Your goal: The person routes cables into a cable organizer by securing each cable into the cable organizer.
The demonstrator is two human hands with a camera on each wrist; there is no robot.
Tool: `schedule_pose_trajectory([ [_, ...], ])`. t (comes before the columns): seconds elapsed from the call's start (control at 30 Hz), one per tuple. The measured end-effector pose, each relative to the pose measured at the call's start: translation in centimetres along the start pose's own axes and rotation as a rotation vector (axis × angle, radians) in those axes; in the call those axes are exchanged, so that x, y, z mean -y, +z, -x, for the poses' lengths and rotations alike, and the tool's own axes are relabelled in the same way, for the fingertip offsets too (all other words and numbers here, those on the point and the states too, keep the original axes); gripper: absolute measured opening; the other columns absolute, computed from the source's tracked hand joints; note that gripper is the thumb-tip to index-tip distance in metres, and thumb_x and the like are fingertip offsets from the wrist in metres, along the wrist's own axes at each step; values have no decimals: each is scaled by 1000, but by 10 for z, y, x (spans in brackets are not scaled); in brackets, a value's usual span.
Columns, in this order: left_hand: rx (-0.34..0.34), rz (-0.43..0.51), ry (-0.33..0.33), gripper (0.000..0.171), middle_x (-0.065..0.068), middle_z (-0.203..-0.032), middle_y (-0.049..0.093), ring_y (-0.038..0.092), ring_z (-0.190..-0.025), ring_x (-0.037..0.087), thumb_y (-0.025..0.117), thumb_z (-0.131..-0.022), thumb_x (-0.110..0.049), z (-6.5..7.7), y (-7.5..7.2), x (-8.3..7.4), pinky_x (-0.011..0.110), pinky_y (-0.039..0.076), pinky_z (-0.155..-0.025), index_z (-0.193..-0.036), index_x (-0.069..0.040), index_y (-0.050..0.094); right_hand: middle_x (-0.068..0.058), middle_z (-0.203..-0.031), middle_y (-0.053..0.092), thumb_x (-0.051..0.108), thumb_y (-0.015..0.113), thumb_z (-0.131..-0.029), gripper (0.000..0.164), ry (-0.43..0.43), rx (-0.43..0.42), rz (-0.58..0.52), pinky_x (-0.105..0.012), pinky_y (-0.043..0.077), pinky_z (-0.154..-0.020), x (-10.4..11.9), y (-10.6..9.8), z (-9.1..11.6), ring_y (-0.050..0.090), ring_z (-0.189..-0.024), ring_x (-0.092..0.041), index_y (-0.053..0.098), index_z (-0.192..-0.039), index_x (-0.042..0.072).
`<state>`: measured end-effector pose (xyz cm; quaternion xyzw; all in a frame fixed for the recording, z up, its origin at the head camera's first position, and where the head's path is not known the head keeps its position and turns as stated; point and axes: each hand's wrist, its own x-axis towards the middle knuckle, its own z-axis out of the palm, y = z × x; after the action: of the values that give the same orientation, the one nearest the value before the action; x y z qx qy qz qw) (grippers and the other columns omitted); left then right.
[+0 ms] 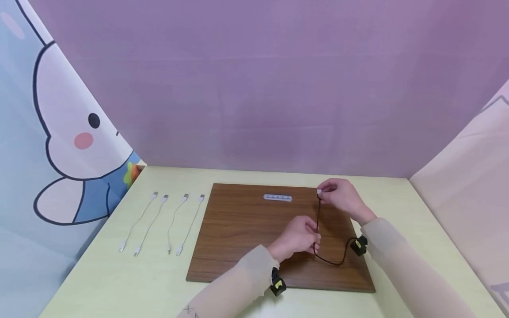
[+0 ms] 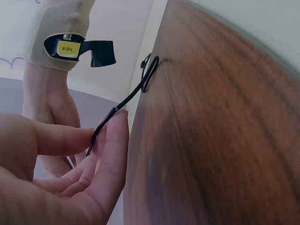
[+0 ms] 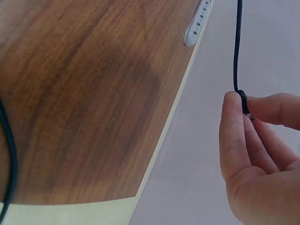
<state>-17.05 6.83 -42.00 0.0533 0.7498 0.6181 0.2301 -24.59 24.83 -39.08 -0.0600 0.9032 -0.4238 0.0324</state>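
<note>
While the right hand (image 1: 339, 194) pinches one end of a black cable (image 1: 318, 216) in a narrow grip by the far right corner of a wooden board (image 1: 238, 238), the left hand (image 1: 296, 236) pinches it farther along, its grip equally narrow; slack loops over the board. A slotted white strip (image 1: 277, 198) lies there, and four white cables (image 1: 193, 221) lie leftward on the pale surface (image 1: 99, 282), before purple cloth (image 1: 254, 88).
</note>
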Motion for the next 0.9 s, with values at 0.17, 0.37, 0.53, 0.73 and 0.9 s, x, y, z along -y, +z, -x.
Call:
schedule_pose_trajectory([
  [0.17,-11,0,8,16,11,-78,64,64,-64,22,65,-93,8,-4,-4,-1,34,60,-61,-107,2,60,-18,-104,71,9,65,-95,29,-1,10,15,-43,58,-81,3,3,-10,74,-87,-29,66,-119,-6],
  [0.37,-40,-7,7,16,11,-78,64,64,-65,21,66,-93,7,-8,-12,-1,33,60,-60,-107,3,60,-19,-109,69,10,63,-96,28,-1,17,26,-43,58,-82,9,5,-20,73,-89,-29,65,-121,-4],
  [0.53,-64,-25,15,18,10,-78,63,64,-65,21,66,-93,7,-11,-17,0,31,59,-58,-109,3,60,-19,-111,69,12,64,-97,29,-7,20,31,-41,56,-82,13,7,-26,72,-90,-27,65,-122,-4],
  [0.73,-94,-93,29,19,7,-78,63,64,-63,20,67,-93,6,-17,-25,3,32,59,-59,-110,2,60,-21,-113,69,13,64,-99,29,-15,10,6,-42,56,-83,18,13,-34,72,-92,-29,65,-123,-3],
  [0.9,-128,-183,60,18,8,-76,65,64,-59,18,67,-94,3,-21,-34,5,31,58,-56,-110,3,61,-22,-113,69,12,65,-98,28,-30,-5,-24,-41,57,-83,23,21,-42,72,-93,-30,66,-122,-4],
])
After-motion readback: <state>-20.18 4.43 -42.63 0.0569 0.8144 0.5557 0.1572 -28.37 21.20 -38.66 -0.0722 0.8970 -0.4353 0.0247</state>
